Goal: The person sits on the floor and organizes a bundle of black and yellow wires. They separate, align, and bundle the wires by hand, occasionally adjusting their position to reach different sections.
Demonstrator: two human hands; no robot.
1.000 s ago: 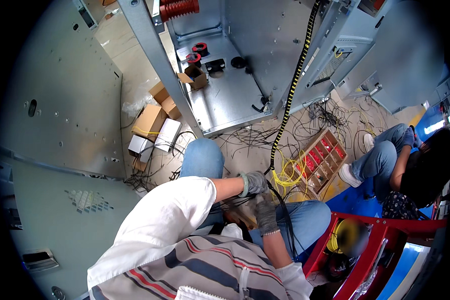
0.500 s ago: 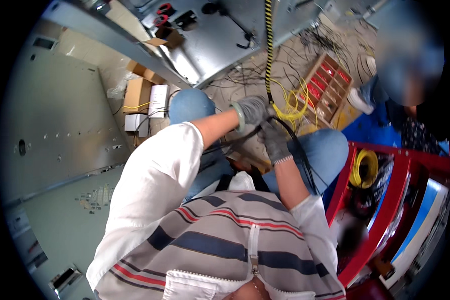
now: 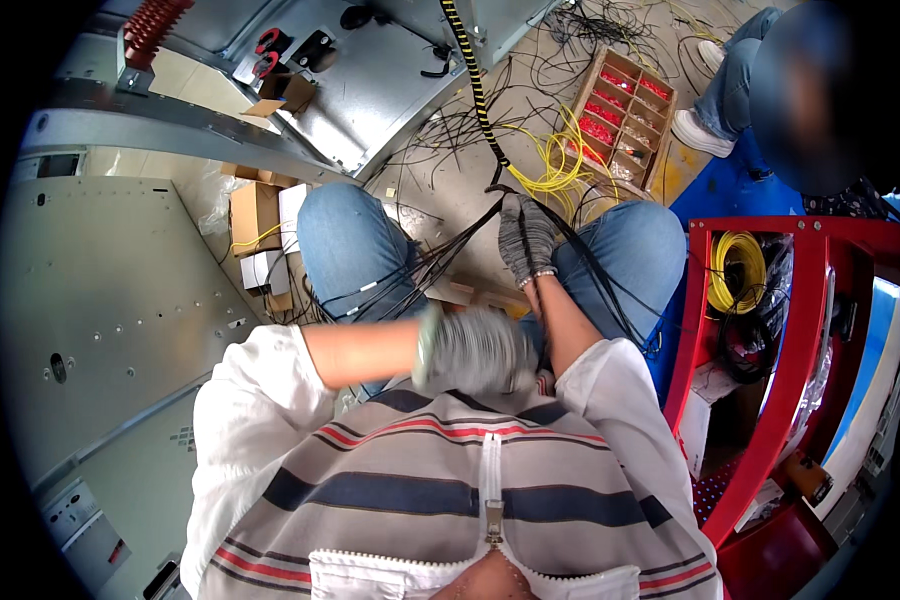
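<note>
My right hand wears a grey knit glove and is closed around a bundle of black wires between my knees. The wires spread to the left over my thigh and down to the right across my other knee. Just beyond this hand hangs a black-and-yellow wrapped cable, with loose yellow wires fanning out near its lower end. My left hand, also gloved, is close to my body below the right one. Motion smears its fingers, so what it holds, if anything, does not show.
Beyond the cable, a divided wooden box of small red parts sits among scattered wires. A red rack with a yellow cable coil stands at right. Metal panels and cardboard boxes lie left. A person is at far right.
My left hand has come away from the right hand and the wires, back toward my body. The right hand stays on the bundle, now more upright. My view has shifted slightly.
</note>
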